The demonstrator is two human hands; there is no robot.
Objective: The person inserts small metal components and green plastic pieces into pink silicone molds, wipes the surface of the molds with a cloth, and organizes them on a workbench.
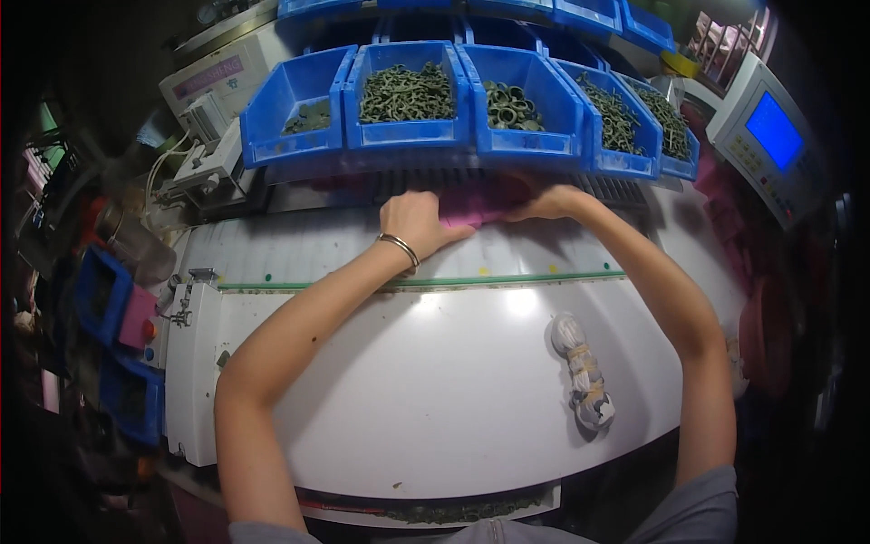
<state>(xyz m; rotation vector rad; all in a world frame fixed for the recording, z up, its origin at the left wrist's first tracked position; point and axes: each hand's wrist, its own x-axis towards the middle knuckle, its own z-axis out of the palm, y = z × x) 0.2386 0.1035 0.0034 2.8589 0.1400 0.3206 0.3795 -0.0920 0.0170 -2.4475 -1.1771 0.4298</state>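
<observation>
Presently: one pink item (465, 214), kind unclear in shadow, between your two hands, beyond the green strip (512, 280) and below the front row of blue bins (528, 142). Long axis: apparently left to right, rising slightly toward your right; its dark far end blurs. Your left hand (415, 219): seemingly closed on the left end, thumb along the near side, beside the brightest part. Your right hand (549, 203): close by the right end, fingers partly hidden; you cannot tell its grip. Nearer of the two, seemingly: your left.
</observation>
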